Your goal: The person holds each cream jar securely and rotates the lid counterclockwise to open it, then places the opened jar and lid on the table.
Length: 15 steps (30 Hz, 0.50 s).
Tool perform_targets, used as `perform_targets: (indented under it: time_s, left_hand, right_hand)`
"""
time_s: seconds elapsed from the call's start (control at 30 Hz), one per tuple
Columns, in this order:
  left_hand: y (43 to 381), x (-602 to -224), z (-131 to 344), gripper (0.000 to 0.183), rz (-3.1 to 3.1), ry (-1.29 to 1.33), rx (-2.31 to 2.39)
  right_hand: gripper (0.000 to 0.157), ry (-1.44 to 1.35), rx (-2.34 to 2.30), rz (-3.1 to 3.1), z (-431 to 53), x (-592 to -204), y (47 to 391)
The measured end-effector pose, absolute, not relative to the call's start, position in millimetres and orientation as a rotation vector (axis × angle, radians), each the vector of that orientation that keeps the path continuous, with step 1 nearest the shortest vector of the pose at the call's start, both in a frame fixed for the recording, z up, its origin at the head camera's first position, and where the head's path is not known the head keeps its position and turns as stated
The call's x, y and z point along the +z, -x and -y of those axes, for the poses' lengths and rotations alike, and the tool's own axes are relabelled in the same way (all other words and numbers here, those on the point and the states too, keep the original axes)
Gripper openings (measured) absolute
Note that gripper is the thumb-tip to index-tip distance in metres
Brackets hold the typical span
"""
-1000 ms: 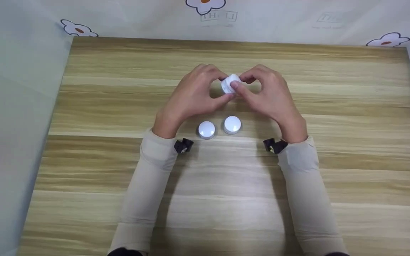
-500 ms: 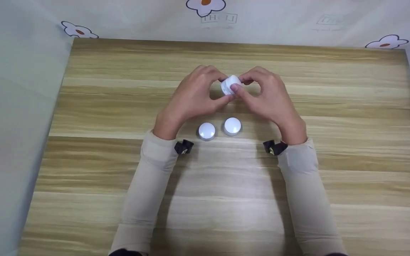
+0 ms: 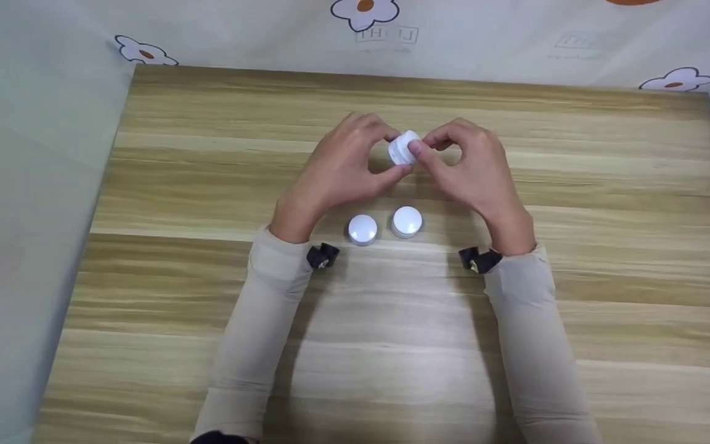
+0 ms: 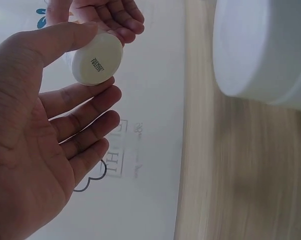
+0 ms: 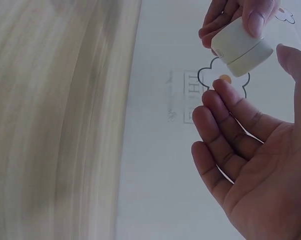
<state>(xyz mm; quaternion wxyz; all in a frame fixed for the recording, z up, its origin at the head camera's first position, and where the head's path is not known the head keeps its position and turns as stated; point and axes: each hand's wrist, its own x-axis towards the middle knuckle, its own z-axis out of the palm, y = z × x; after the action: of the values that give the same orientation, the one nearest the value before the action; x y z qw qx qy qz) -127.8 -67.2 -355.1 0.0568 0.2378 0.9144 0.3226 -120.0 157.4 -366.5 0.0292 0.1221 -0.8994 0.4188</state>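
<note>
A small white lidded jar [image 3: 403, 149] is held up off the table, tilted, between both hands. My left hand [image 3: 339, 166] pinches it between thumb and forefinger. The left wrist view shows dark printed characters on the round end of this jar [image 4: 97, 60]. A seam between lid and body shows on the jar [image 5: 243, 47] in the right wrist view. My right hand [image 3: 472, 163] is close beside it, fingers loosely extended; in the right wrist view a gap separates its thumb [image 5: 293, 60] from the jar. Two similar white jars, a left one [image 3: 362, 229] and a right one [image 3: 407, 221], stand below the hands.
The wood-grain table [image 3: 207, 290] runs back to a pale wall covering [image 3: 484, 37] with flower prints. Black wrist cameras, left [image 3: 323, 255] and right [image 3: 479, 260], sit at the cuffs. A nearby white jar [image 4: 260, 50] looms large in the left wrist view.
The right thumb and fingers have eased slightly to the right, away from the held jar. The left hand keeps its pinch. The whole head view has shifted a little; the two standing jars stay put.
</note>
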Motion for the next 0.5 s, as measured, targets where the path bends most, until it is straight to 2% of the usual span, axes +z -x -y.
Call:
perform_targets:
  time_s: [0.5]
  left_hand:
    - [127.8,-358.3,66.0,0.044,-2.770,-0.723,0.981]
  right_hand:
    - [0.032,-0.478,1.317,2.730,-156.6,-369.7,120.1]
